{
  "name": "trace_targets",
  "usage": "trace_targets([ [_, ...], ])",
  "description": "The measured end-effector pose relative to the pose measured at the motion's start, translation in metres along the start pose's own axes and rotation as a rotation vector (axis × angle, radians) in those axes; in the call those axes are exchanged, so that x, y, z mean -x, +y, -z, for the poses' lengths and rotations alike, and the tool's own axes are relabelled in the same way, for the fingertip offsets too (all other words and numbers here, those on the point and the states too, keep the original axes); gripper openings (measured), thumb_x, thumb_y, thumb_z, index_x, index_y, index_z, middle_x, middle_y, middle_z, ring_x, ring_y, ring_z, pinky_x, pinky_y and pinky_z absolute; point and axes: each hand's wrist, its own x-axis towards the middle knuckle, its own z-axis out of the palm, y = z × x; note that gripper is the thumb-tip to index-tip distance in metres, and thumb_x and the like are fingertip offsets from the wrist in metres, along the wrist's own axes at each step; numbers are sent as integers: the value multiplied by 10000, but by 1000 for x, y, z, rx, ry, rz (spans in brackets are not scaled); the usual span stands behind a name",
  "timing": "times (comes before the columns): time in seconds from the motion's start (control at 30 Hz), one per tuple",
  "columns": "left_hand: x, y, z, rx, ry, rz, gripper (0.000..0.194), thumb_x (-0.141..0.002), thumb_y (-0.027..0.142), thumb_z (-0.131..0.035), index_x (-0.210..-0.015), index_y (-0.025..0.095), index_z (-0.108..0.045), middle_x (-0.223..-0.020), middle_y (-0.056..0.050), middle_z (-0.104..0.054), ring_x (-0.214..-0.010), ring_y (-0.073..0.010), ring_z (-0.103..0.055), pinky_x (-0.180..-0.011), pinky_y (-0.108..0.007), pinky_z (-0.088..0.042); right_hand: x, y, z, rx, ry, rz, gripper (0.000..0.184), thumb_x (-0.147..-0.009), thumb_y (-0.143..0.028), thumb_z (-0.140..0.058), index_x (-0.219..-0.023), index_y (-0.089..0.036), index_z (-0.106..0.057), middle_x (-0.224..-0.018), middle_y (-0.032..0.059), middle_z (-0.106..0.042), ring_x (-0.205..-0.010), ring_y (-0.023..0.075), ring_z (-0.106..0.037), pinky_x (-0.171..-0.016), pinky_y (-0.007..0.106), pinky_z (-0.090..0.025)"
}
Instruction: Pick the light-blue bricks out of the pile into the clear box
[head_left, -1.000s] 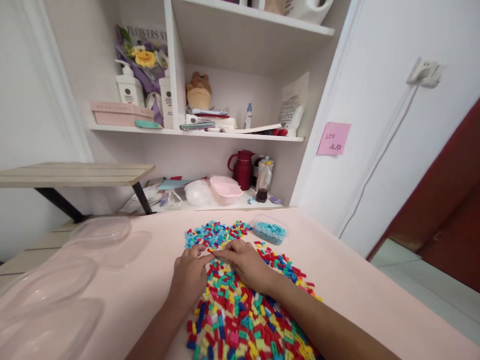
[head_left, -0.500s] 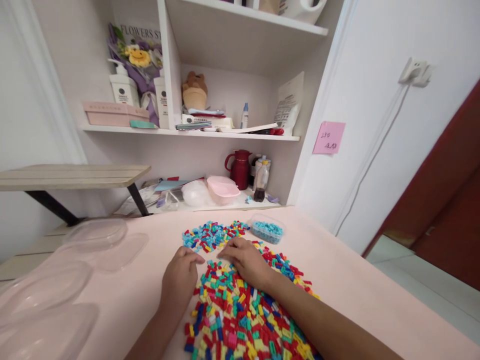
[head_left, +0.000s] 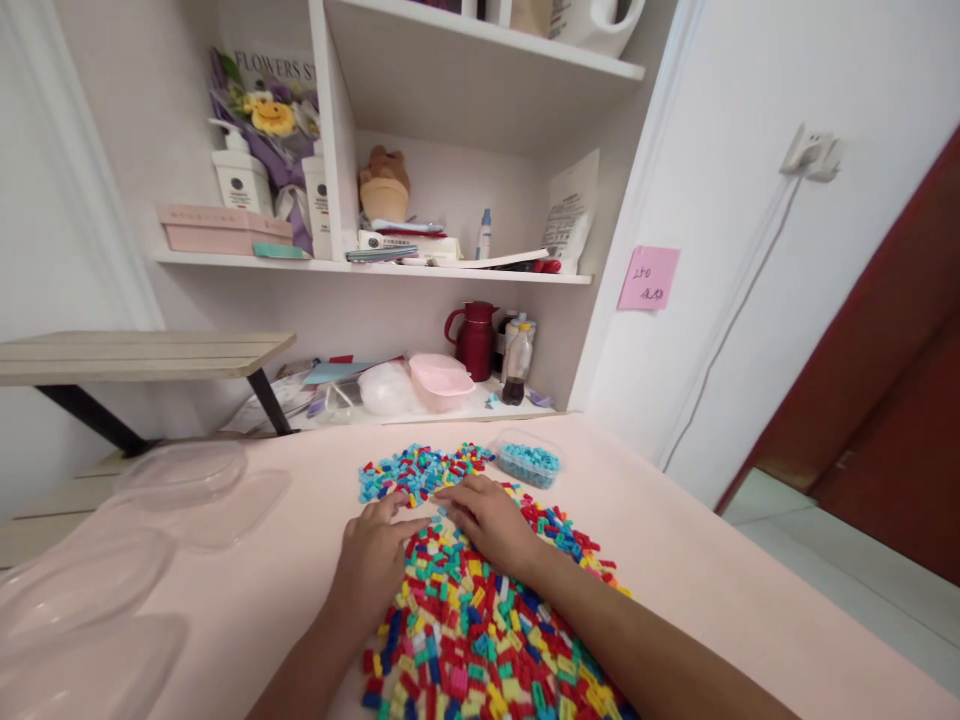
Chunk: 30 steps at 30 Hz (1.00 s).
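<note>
Multicoloured toy bricks lie in a large loose heap [head_left: 480, 620] in front of me. A smaller pile [head_left: 409, 470], largely blue, sits beyond it. My left hand [head_left: 375, 550] is at the heap's left edge, thumb and forefinger stretched apart toward the gap between the piles. Resting over the far part of the heap, my right hand [head_left: 489, 518] points its extended fingers left into that same gap. A few bricks lie by the fingertips; none is plainly held. Just behind the right hand stands a clear plastic box [head_left: 553, 470] with light-blue bricks.
Clear plastic containers [head_left: 180, 470] and lids line the left side of the pink tabletop [head_left: 720, 600]. Behind the table, shelves hold a pink bowl [head_left: 441, 380], a red jug [head_left: 475, 342] and a bottle [head_left: 517, 365]. A wooden ledge [head_left: 142, 350] juts in at left.
My left hand has moved right and forward toward the right hand, its thumb and forefinger spreading apart. The right hand stays nearly in place over the bricks. The view has shifted slightly.
</note>
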Motion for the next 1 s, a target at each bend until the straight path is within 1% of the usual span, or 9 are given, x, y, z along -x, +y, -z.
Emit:
trace_targets([
  [0.13,1,0,-1,-42,-27,-23,588,-777,3,-458,-1104,435,-685,-1297,-15,-597,-1217,-235,-506,-984,-425,-382,-2,2,-2,30,-3,-5,248,-924,-238,-539,-1111,-295,-691,-914,50,-659,-907,201,-587,-819,325,-438],
  [0.23,1,-1,-2,-61,-30,-25,588,-790,12,-442,-1142,426,-666,-1301,-21,-596,-1226,-235,-499,-973,-426,-382,-4,4,-2,19,-17,11,232,-905,-213,-562,-1051,-299,-719,-897,43,-668,-896,195,-597,-819,318,-438],
  [0.3,2,-2,-3,-51,-10,-27,582,-799,13,-420,-1154,403,-666,-1294,-31,-600,-1212,-233,-515,-965,-426,-389,-4,4,-1,9,-24,1,218,-887,-188,-574,-998,-294,-728,-898,35,-676,-901,193,-601,-826,317,-437],
  [0.4,2,-4,-5,-20,22,-17,552,-802,9,-405,-1113,359,-698,-1271,-45,-613,-1183,-232,-544,-961,-421,-401,-5,3,1,-19,-23,-53,151,-828,-162,-628,-912,-256,-711,-893,25,-682,-904,195,-603,-820,310,-438],
  [0.53,2,-4,-5,-9,20,-19,519,-806,9,-408,-1071,327,-721,-1262,-51,-616,-1180,-221,-551,-972,-403,-407,-7,2,3,-76,-13,-112,125,-754,-132,-676,-838,-223,-658,-822,9,-665,-813,181,-595,-737,279,-440],
  [0.7,1,-1,-2,-11,18,2,497,-819,24,-416,-1077,321,-720,-1254,-55,-620,-1167,-220,-562,-974,-407,-416,-7,0,7,-135,-3,-158,118,-737,-133,-701,-776,-208,-618,-785,-7,-653,-770,162,-579,-696,255,-428],
  [0.87,0,-1,-1,-12,22,1,459,-843,44,-395,-1043,275,-737,-1220,-68,-637,-1153,-218,-574,-972,-392,-432,-5,1,5,-242,0,-181,92,-742,-123,-671,-759,-205,-634,-768,-14,-656,-708,143,-586,-643,237,-429],
  [0.93,-1,-4,-2,-8,32,-16,449,-846,51,-397,-1037,272,-739,-1193,-64,-649,-1136,-219,-585,-961,-391,-443,-7,1,10,-299,30,-193,84,-755,-119,-637,-750,-203,-642,-751,-15,-655,-671,137,-586,-623,237,-429],
  [1.0,-1,-7,-4,-4,46,-30,443,-844,57,-404,-1034,277,-738,-1170,-56,-660,-1108,-215,-601,-945,-388,-457,-12,3,20,-319,108,-186,76,-759,-132,-628,-737,-202,-646,-739,-13,-654,-685,143,-591,-647,249,-437],
])
